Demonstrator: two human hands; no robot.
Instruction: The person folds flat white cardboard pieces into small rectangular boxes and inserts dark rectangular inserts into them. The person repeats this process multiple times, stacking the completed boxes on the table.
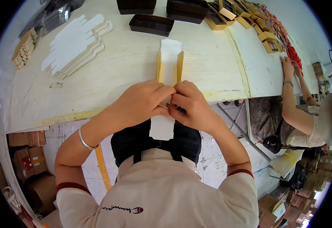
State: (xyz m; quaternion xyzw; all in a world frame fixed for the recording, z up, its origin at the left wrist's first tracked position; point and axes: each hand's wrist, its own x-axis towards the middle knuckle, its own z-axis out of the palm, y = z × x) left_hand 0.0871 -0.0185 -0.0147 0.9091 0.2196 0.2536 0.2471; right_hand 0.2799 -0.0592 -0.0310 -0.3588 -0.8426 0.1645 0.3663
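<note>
The left hand [141, 100] and right hand [193, 104] pinch a part-folded carton [170, 57], fingers curled tightly inward, its raised walls [180, 65] just beyond them.

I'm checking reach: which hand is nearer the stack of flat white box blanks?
Left. The left hand is at the part-folded box, nearer the person and to the right of the stack; the right hand, at the same box, is farther right.
</note>
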